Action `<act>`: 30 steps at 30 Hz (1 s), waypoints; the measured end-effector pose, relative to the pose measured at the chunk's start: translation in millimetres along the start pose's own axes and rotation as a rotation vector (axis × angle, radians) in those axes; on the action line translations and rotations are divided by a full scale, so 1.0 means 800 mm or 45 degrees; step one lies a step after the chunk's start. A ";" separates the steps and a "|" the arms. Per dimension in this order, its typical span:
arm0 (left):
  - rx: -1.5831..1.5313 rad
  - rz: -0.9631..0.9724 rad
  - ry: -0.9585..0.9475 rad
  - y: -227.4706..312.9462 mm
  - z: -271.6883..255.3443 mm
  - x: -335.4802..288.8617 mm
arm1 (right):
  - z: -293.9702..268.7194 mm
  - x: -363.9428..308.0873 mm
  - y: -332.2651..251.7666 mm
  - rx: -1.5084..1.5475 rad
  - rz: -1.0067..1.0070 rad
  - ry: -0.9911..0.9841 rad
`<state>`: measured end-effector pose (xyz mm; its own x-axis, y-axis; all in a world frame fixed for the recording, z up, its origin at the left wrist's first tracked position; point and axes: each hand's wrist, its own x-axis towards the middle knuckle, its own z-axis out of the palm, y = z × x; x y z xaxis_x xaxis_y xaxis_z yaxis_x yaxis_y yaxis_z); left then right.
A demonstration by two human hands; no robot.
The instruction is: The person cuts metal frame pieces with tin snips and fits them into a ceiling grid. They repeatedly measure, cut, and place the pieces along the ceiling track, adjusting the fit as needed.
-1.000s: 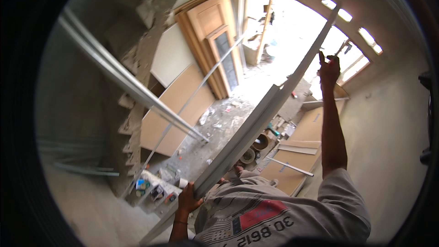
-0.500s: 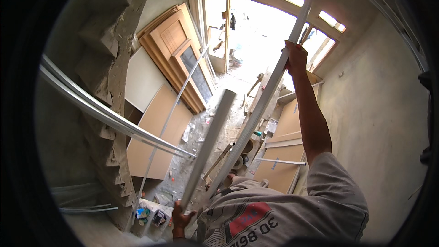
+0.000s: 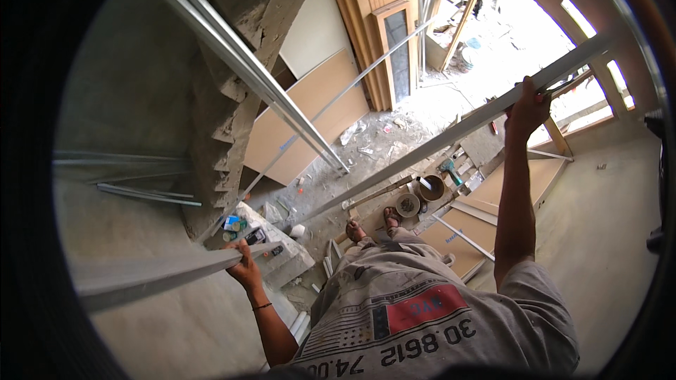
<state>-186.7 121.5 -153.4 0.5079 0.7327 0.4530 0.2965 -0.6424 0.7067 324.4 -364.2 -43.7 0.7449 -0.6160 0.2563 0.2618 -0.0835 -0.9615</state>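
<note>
My left hand point(image 3: 243, 266) is closed around a grey metal profile point(image 3: 158, 273). That profile runs off to the left, and its other end pokes out just past my fingers. At the upper right, my raised right hand point(image 3: 528, 111) grips a second, longer metal profile point(image 3: 443, 139), which slopes from the upper right down toward the floor ahead of my feet. Beside the right fingers shows a small dark tool with a bit of red point(image 3: 556, 89); its kind is unclear. The longer profile's low end blurs into the floor.
Long thin profiles point(image 3: 246, 63) slant across the left, near rough concrete stairs point(image 3: 225, 123). Boards point(image 3: 310, 112) and wooden doors point(image 3: 377, 35) lean beyond. Buckets point(image 3: 431, 188) and a green drill point(image 3: 451, 170) stand past my feet. Small items lie on a ledge point(image 3: 282, 260).
The view has turned, shifting the room in the picture. My left hand's profile has swung from pointing ahead to pointing left. The right hand's profile now lies flatter, angled rightward.
</note>
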 end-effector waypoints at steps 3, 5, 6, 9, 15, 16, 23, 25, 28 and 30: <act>0.131 0.002 0.298 -0.004 -0.019 -0.010 | 0.027 -0.061 0.033 0.149 -0.030 -0.152; 0.132 -0.077 0.302 -0.010 -0.032 -0.021 | 0.046 -0.111 0.061 -0.136 -0.170 -0.272; 0.138 -0.127 0.322 -0.014 -0.038 -0.028 | 0.052 -0.141 0.075 -0.105 -0.117 -0.417; 0.157 -0.159 0.313 -0.027 -0.050 -0.049 | 0.076 -0.241 0.109 -0.034 0.117 -0.721; 0.064 -0.358 0.367 -0.056 -0.059 -0.094 | 0.134 -0.373 0.154 -0.107 0.299 -1.009; 0.025 -0.377 0.381 -0.061 -0.061 -0.100 | 0.145 -0.385 0.158 -0.207 0.335 -1.021; -0.008 -0.591 0.295 -0.088 -0.066 -0.141 | 0.197 -0.413 0.141 -0.167 -0.057 -1.175; 0.015 -0.613 0.287 -0.093 -0.066 -0.150 | 0.213 -0.415 0.129 -0.167 -0.087 -1.204; 0.068 -0.629 0.247 -0.099 -0.067 -0.161 | 0.246 -0.423 0.120 -0.190 -0.129 -1.228; 0.027 -0.676 0.235 -0.105 -0.067 -0.168 | 0.271 -0.435 0.124 -0.093 -0.162 -1.228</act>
<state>-322.9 89.2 -244.4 0.1349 0.9827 0.1270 0.4900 -0.1776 0.8534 223.8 11.6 -206.8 0.9047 0.3039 0.2985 0.3607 -0.1737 -0.9164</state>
